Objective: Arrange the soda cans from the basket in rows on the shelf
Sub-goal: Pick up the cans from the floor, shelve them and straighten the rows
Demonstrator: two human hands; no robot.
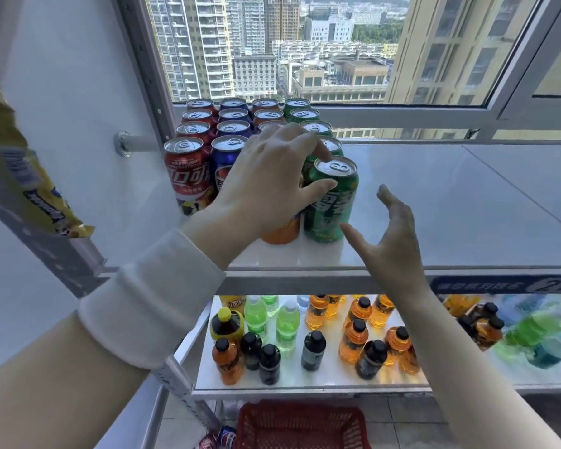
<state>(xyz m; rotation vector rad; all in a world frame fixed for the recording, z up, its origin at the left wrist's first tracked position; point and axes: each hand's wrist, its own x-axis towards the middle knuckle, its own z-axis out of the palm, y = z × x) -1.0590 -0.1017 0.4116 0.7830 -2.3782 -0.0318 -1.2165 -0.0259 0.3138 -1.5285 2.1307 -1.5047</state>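
Head view: the shelf (450, 205) is white and stands against a window (337, 59). At its left end the cans stand upright in four rows running from the window towards the front: a red can (187, 176) leads the leftmost row, a blue can (227, 153) the next, an orange can (280, 233) the third, and a green can (331, 209) the fourth, nearest the front edge.

The left hand (266, 179), in a white sleeve (156, 296), reaches in over the orange can and hides most of it. Its thumb lies across the green can's side just under the rim, and its fingers curl over behind the can's top, so it grips the green can.

The right hand (392, 241) is held just right of the green can, fingers spread and straight, holding nothing; whether its thumb tip touches the can I cannot tell.

On the lower shelf (305, 382) stand bottles (353, 338) of orange, green and dark drinks. A red basket (302, 429) sits on the floor below. A yellow packet (30, 189) hangs at the left edge.
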